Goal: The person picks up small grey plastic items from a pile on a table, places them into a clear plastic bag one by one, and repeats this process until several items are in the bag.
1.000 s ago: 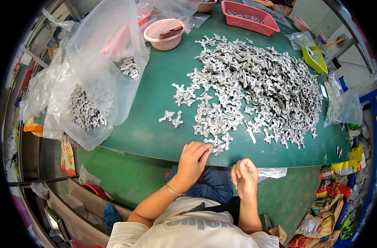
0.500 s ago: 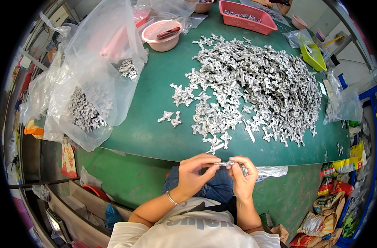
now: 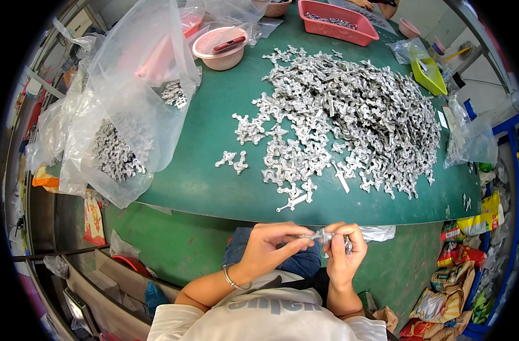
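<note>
My left hand (image 3: 269, 243) pinches one end of a small silver metal part (image 3: 323, 234) between thumb and fingertips, just off the table's near edge. The fingers of my right hand (image 3: 344, 262) are closed on the other end of it. More silver metal (image 3: 348, 245) shows in the curl of my right fingers; whether it is a separate piece I cannot tell. A large heap of similar silver metal parts (image 3: 373, 108) covers the right of the green table (image 3: 208, 148). One long-shafted part (image 3: 292, 203) lies close to the edge, beyond my hands.
At the left, a clear plastic bag (image 3: 168, 136) holds more metal parts. A pink bowl (image 3: 220, 59) with a red-handled tool (image 3: 230, 44), a pink tray (image 3: 339, 31) and a yellow-green basket (image 3: 430, 77) stand farther back. Another person's hand (image 3: 362, 4) shows at the far edge.
Both hands have moved slightly right and toward me, still together at the metal part. My right fingers have curled further around it. The view has shifted a little.
</note>
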Demonstrator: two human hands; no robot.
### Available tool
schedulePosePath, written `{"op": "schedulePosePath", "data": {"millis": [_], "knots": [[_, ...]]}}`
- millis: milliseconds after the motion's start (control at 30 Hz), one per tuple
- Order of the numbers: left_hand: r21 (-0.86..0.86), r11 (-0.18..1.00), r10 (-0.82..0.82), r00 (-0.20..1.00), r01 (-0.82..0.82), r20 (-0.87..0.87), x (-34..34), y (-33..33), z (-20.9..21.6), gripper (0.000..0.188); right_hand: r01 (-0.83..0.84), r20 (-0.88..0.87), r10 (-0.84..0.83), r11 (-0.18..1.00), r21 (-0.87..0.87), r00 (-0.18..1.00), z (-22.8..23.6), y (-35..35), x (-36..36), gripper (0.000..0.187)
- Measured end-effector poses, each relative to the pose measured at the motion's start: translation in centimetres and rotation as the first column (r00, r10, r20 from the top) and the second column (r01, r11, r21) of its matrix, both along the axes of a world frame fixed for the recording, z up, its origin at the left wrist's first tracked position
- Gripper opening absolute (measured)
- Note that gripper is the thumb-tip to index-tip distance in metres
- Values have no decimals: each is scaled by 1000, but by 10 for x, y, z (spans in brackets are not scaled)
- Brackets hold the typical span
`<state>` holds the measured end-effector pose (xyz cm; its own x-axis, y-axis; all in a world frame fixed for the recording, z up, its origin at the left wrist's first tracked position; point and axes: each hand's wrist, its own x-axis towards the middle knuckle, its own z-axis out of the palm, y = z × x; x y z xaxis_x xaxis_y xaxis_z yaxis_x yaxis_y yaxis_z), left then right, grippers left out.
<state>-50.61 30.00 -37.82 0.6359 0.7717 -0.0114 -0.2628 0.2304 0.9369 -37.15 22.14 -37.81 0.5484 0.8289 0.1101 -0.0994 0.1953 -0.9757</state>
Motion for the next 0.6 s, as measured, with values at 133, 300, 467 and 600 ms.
{"op": "schedulePosePath", "data": {"millis": [133,300,467,600], "knots": [[-87,996,-34,999,32,-24,-3,3,8,14,-19,-132,13,999,-42,991,12,4,-4,13],[-165,984,-71,998,70,-1,-4,2,10,16,-86,-123,84,996,-15,989,5,2,2,15],[-271,953,-132,991,135,29,-7,4,13,17,-101,-211,100,995,6,972,7,2,1,14],[-310,936,-160,986,168,52,-8,1,17,18,-126,-352,121,992,10,928,8,2,1,14]]}}
